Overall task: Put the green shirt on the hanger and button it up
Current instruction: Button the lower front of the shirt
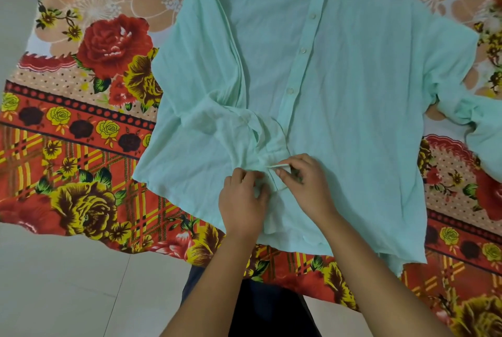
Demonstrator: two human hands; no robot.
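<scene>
A pale green shirt (339, 92) lies spread on a flowered blanket, hem toward me, collar past the top edge. Its front stands open above, with the button strip (301, 51) running up the middle and several white buttons showing. Near the hem my left hand (244, 198) pinches the bunched left front panel. My right hand (307, 181) grips the edge of the button strip right beside it. The two hands hold the two front edges together. No hanger is visible; the shirt may hide it.
The red, yellow and peach flowered blanket (81, 119) covers the floor under the shirt. Pale floor tiles (68, 282) show at the left and bottom left. One sleeve (467, 116) lies crumpled at the right. My dark trousers (266, 306) are at the bottom centre.
</scene>
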